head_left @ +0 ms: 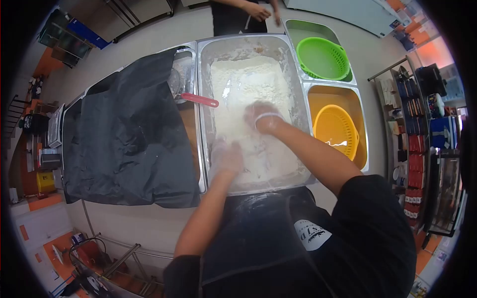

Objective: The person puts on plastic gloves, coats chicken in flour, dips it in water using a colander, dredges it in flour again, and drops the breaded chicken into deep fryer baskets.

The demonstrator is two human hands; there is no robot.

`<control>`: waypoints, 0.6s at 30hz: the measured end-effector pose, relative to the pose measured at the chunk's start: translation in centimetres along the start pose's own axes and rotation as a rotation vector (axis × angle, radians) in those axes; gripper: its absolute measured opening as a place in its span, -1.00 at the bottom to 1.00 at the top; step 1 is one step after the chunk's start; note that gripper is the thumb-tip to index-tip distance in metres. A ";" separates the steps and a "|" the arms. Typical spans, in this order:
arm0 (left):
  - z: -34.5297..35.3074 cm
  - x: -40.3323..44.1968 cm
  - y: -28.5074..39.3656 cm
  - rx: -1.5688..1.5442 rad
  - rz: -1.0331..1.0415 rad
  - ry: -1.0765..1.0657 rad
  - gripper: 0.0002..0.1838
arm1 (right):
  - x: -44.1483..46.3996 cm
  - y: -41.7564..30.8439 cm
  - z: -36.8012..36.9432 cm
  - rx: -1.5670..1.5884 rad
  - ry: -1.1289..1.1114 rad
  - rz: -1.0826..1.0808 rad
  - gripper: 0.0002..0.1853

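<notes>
A white patch (312, 235) on the front of the dark apron (258, 233) carries large dark capitals that look like "SJD", though blur and tilt leave them uncertain. The smaller marks around them are too small to read. Lettering on the packages (416, 166) on the shelving at the right is also illegible.
</notes>
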State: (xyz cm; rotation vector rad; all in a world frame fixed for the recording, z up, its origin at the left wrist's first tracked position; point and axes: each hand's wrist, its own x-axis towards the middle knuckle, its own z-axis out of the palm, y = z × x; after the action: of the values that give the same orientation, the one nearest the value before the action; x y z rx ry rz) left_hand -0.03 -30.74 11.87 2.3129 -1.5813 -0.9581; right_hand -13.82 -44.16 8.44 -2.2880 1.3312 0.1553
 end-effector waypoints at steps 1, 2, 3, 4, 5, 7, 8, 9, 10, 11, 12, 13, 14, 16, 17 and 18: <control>-1.7 0.5 1.8 0.106 -0.057 -0.268 -0.46 | 1.4 1.8 2.3 -0.038 0.003 -0.050 -0.62; 0.8 2.0 0.6 -0.238 -0.162 -0.275 -0.43 | 3.6 4.5 6.7 -0.074 0.006 -0.098 -0.61; 5.4 4.6 -2.1 -0.580 -0.264 -0.276 -0.39 | 4.6 6.0 9.0 -0.109 0.015 -0.149 -0.59; 8.5 6.7 -4.0 -0.918 -0.364 -0.272 -0.35 | 0.9 2.5 6.8 -0.083 0.198 -0.002 -0.57; 9.4 8.1 -4.9 -0.897 -0.374 -0.306 -0.35 | 0.3 1.3 6.4 -0.123 0.002 -0.114 -0.57; 8.5 8.6 -4.0 -0.828 -0.406 -0.394 -0.32 | -2.1 0.3 5.8 -0.026 -0.176 -0.240 -0.60; 7.3 7.7 -2.4 -0.782 -0.429 -0.445 -0.29 | -3.8 -0.1 5.3 0.106 -0.154 -0.258 -0.63; 6.0 6.8 -0.8 -0.736 -0.449 -0.497 -0.27 | -5.3 -0.4 3.8 0.094 -0.139 -0.274 -0.64; 4.9 4.9 -0.2 -0.549 -0.387 -0.454 -0.22 | -6.8 -0.8 2.1 0.083 -0.128 -0.290 -0.65; 3.8 4.0 0.4 -0.369 -0.319 -0.401 -0.18 | -7.5 -0.8 1.1 0.066 -0.116 -0.312 -0.67; 2.7 4.1 1.3 -0.179 -0.245 -0.413 -0.17 | -7.7 0.5 1.5 0.063 -0.057 -0.302 -0.66; 1.8 4.0 1.8 0.010 -0.175 -0.423 -0.16 | -7.6 1.5 2.3 0.093 -0.083 -0.167 -0.61; 1.4 4.1 2.0 0.194 -0.102 -0.428 -0.15 | -7.4 2.5 3.0 0.120 -0.111 -0.034 -0.55; 8.3 7.7 -3.3 -0.241 -0.197 -0.533 -0.12 | -6.5 5.0 7.8 0.223 -0.201 0.166 -0.40; 10.7 8.8 -5.1 -0.454 -0.234 -0.586 -0.11 | -6.4 5.3 10.6 0.517 -0.262 0.338 -0.39; 9.7 8.0 -4.0 -0.518 -0.317 -0.585 -0.12 | -6.3 5.7 13.3 0.817 -0.292 0.513 -0.38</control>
State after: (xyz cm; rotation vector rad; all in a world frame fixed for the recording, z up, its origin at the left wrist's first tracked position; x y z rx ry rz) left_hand -0.93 -34.23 -0.80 2.0297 -0.9295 -1.9849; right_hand -20.00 -35.41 -3.11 -1.1858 1.4415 0.0835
